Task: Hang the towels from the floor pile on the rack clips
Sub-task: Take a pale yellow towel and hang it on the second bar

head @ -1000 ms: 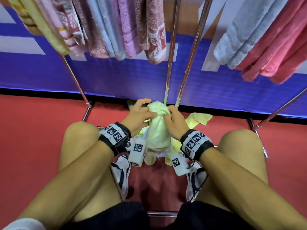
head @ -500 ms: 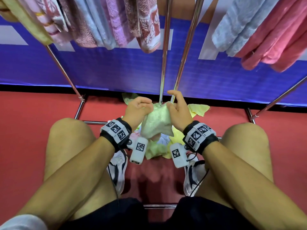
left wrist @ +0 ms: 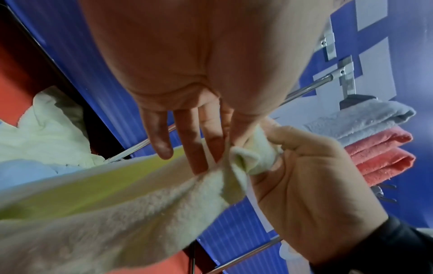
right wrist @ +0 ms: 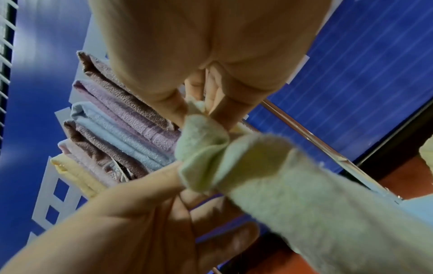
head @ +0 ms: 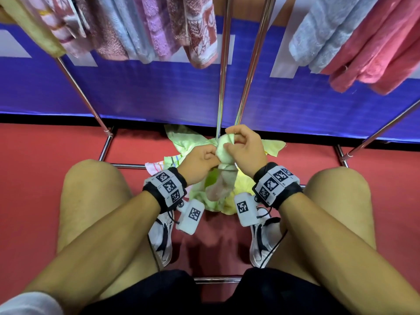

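Both hands pinch one bunched end of the pale green towel: left hand on its left, right hand on its right, fingers curled; the rest trails down toward the floor pile.

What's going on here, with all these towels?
A person squats by a metal rack. Both hands, the left hand and the right hand, pinch the bunched top of a pale green towel lifted above the floor pile. Other towels already hang above; this one is not yet hung.
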{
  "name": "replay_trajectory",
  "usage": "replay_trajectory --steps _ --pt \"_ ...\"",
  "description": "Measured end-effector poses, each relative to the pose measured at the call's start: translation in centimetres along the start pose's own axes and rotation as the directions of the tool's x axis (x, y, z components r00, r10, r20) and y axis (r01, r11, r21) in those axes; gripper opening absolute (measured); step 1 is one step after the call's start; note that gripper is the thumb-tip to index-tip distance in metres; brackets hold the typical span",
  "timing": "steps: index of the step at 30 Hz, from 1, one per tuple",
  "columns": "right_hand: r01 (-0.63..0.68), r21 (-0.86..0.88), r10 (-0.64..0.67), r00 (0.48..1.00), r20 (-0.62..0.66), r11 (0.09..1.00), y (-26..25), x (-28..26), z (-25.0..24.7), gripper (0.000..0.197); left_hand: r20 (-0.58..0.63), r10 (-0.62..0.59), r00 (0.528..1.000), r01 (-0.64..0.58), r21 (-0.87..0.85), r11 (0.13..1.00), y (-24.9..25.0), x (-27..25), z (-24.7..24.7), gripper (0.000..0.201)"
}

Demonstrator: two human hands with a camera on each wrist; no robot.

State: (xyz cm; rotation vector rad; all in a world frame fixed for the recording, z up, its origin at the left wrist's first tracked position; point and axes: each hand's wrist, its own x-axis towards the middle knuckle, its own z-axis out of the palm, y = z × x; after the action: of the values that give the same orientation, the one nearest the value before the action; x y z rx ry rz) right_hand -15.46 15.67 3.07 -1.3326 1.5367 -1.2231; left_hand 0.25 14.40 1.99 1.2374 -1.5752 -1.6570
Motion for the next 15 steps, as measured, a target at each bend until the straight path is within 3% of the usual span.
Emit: replay_trajectory --steps 6,8,11,15 --pt "-0.106 0.0 0.105 0.992 -0.07 0.994 0.4 0.3 -0.6 0.03 -0.057 -0.044 0.997 0.042 -0.036 0.999 0.6 0.7 -0.6 0.026" --pt "-0.122 -0.079 0.118 0.992 -0.054 0.989 0.6 0.1 -0.7 0.021 -0.098 -0.053 0.994 0.048 -0.053 0.997 1.0 1.0 -1.0 0.025" --pt "0.057 -0.345 -0.052 0.998 0.024 0.937 0.4 -0.4 -0.6 0.024 -0.098 -0.061 0.993 0.054 -0.076 0.996 1.4 1.1 -1.1 0.025" --pt "0.236 -0.339 -0.154 0.956 0.251 0.911 0.3 -1.1 0.1 0.063 -0.101 -0.031 0.994 0.026 -0.051 0.998 1.0 1.3 -0.9 0.015"
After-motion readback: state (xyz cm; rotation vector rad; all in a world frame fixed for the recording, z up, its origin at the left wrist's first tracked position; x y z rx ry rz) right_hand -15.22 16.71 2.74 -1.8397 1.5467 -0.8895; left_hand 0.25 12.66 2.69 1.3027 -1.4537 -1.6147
